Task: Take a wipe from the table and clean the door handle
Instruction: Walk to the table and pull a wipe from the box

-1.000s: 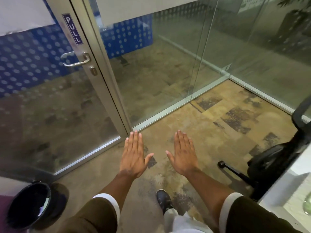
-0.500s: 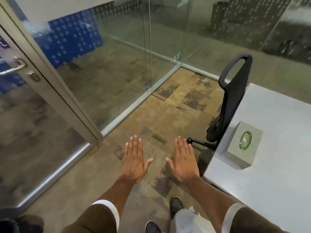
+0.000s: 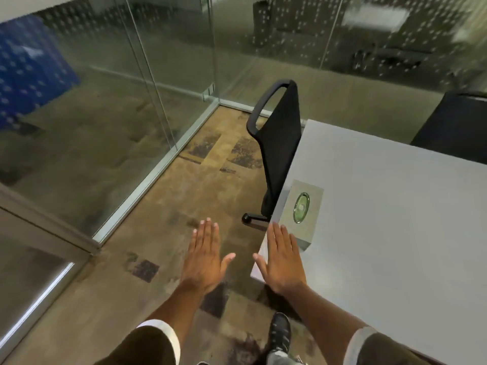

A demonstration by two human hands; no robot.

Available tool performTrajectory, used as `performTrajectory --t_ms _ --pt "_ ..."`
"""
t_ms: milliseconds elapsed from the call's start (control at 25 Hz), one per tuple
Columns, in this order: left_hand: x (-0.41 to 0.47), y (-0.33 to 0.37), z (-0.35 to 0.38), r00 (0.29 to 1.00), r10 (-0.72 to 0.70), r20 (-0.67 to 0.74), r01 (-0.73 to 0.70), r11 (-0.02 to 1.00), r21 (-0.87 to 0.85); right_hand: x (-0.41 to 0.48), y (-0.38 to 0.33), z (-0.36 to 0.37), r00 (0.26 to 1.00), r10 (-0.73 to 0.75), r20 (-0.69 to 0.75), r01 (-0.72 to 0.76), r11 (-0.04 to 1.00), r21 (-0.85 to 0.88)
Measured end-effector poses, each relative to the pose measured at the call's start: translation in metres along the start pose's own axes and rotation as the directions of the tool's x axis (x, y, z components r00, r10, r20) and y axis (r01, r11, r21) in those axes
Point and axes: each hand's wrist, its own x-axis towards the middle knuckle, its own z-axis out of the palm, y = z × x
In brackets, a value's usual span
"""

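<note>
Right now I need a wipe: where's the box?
The wipe box sits at the grey table's near left edge, just beyond the right hand, beside the black chair.

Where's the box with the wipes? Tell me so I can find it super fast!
Look at the big grey table on the right. Near its front left corner, just past the fingertips of the right hand, sits a small grey box. It is the only thing on the table, and it has a shiny green oval opening on top.
</note>
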Motion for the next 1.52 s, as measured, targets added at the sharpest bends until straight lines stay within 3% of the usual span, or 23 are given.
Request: performTrajectory --t_ms 240,400,560,1160,1520 --pt "0.052 0.083 0.003 0.999 0.031 0.019 -0.031 0.999 0.014 0.02 0.089 -0.023 0.998 0.065 0.002 -0.065 0.997 0.029" --pt "0.086 0.122 0.007 0.987 0.061 0.149 -0.062 0.998 -0.002 0.042 0.126 -0.035 0.994 0.104 0.019 -0.105 0.993 0.049" --pt "0.117 0.146 0.006 0.974 0.133 0.182 -0.129 0.991 -0.035 0.074 0.144 -0.046 0.989 0.15 0.0 -0.15 0.988 0.036" --pt "0.238 0.148 0.018 0.818 0.473 0.328 -0.507 0.862 0.021 0.166 0.152 -0.03 0.965 0.256 0.056 -0.253 0.965 -0.064" --pt "0.238 0.143 0.017 0.798 0.509 0.321 -0.525 0.85 -0.041 0.175 0.143 -0.03 0.949 0.29 0.123 -0.273 0.953 -0.134"
